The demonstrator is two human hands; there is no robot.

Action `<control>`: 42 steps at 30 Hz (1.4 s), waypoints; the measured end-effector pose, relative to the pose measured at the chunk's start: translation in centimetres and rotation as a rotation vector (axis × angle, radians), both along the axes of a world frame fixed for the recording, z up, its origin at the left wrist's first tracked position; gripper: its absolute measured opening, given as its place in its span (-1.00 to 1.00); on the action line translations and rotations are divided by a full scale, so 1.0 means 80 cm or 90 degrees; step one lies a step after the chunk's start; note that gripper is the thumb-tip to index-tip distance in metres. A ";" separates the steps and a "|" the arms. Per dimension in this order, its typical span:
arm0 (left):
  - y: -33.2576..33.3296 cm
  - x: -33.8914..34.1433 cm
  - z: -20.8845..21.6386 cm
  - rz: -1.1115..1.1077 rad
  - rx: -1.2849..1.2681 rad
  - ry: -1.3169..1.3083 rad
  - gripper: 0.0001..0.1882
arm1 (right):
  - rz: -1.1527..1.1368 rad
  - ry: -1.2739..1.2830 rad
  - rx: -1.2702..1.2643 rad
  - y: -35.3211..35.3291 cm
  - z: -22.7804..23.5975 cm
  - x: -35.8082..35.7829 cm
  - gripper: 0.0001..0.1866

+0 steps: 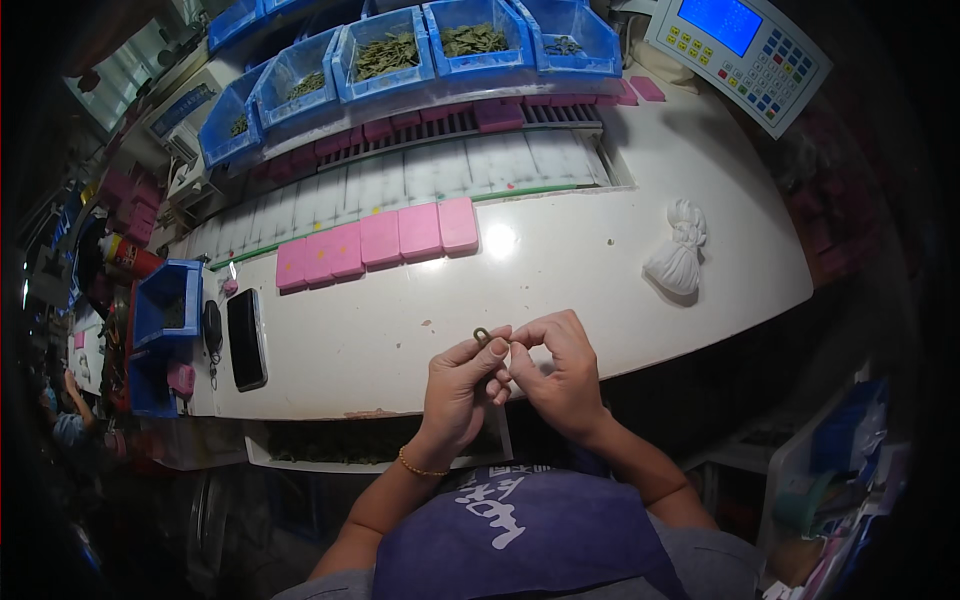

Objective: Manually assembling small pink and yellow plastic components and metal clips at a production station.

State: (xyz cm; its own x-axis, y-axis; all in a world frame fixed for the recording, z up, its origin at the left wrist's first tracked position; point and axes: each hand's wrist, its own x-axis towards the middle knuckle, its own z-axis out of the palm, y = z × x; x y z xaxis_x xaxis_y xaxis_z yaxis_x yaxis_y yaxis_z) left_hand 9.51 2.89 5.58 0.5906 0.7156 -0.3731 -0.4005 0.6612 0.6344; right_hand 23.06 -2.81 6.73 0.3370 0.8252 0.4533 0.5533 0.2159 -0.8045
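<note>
Over the front part of the white table, my two hands meet close together. Between thumb and forefinger, my left hand point(458, 390) pinches a small olive-coloured loop point(481, 333), whose rounded end sticks up past the fingertips. My right hand point(562, 378) is closed, thumb against forefinger, right beside the left fingertips. Whatever its fingertips grip is too small and too covered to name. Beyond the hands lies a row of several pink rectangular blocks point(380, 238). A tied white cloth pouch point(677, 262) rests on the table to the right.
Blue bins point(385, 60) with small olive pieces line the back above a slatted rack point(430, 130). A keypad console point(740, 60) with a blue screen stands back right. At left are a phone point(246, 340), keys point(212, 332) and blue bins point(168, 305). The table's edge point(700, 345) curves nearby.
</note>
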 end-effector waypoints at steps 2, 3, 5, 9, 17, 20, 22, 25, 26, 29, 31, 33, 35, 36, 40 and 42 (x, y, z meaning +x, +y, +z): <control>-0.001 0.002 0.000 -0.002 0.006 -0.009 -0.72 | -0.008 0.019 -0.019 0.000 -0.003 -0.004 -0.93; -0.002 0.002 0.000 -0.002 0.006 -0.009 -0.72 | -0.008 0.019 -0.019 0.000 -0.005 -0.005 -0.93; -0.003 0.003 0.001 -0.005 0.012 -0.003 -0.74 | -0.013 0.044 -0.037 0.000 -0.008 -0.007 -0.92; -0.003 0.001 0.003 -0.019 0.038 0.045 -0.73 | -0.001 0.041 -0.073 -0.003 -0.010 -0.005 -0.92; 0.001 -0.011 0.009 -0.006 0.020 0.049 -0.71 | 0.080 0.094 -0.168 -0.054 -0.026 -0.020 -0.91; -0.001 -0.009 0.019 0.002 0.003 0.060 -0.75 | 0.143 -0.055 -0.131 -0.069 -0.049 -0.033 -0.88; 0.002 -0.015 0.013 0.005 0.005 0.039 -0.78 | 0.154 -0.071 -0.146 -0.066 -0.058 -0.039 -0.83; 0.005 -0.021 0.004 0.016 0.007 0.003 -0.84 | 0.248 -0.156 -0.218 -0.059 -0.064 -0.036 -0.82; 0.006 -0.021 0.002 0.027 0.006 -0.009 -0.86 | 0.235 -0.160 -0.220 -0.063 -0.058 -0.027 -0.82; 0.009 -0.035 -0.006 0.008 0.032 -0.042 -0.87 | 0.312 0.007 -0.206 -0.053 -0.007 0.018 -0.81; 0.008 -0.036 -0.007 -0.009 0.047 -0.066 -0.87 | 0.058 -0.059 -0.096 -0.026 -0.003 0.063 -0.81; 0.010 -0.032 -0.006 -0.028 0.025 -0.072 -0.88 | -0.097 -0.156 -0.120 0.013 -0.011 0.114 -0.61; 0.013 -0.026 -0.008 -0.040 0.008 -0.079 -0.88 | -0.152 -0.233 -0.144 0.035 -0.045 0.151 -0.54; 0.012 -0.027 -0.009 -0.044 -0.013 -0.080 -0.89 | -0.198 -0.306 -0.171 0.043 -0.056 0.155 -0.48; 0.015 -0.035 -0.007 -0.032 0.012 -0.044 -0.88 | -0.114 -0.357 -0.188 0.050 -0.075 0.133 -0.40; 0.018 -0.048 -0.011 -0.084 -0.039 -0.136 -0.88 | 0.047 -0.339 -0.179 0.048 -0.059 0.090 -0.41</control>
State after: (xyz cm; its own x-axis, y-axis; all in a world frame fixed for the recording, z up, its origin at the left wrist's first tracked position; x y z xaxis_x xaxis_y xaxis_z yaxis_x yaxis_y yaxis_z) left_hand 5.68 4.30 4.71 0.7470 0.6075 -0.2701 -0.4293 0.7510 0.5017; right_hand 30.28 1.02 1.99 0.0612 0.9501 0.3058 0.8870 0.0887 -0.4532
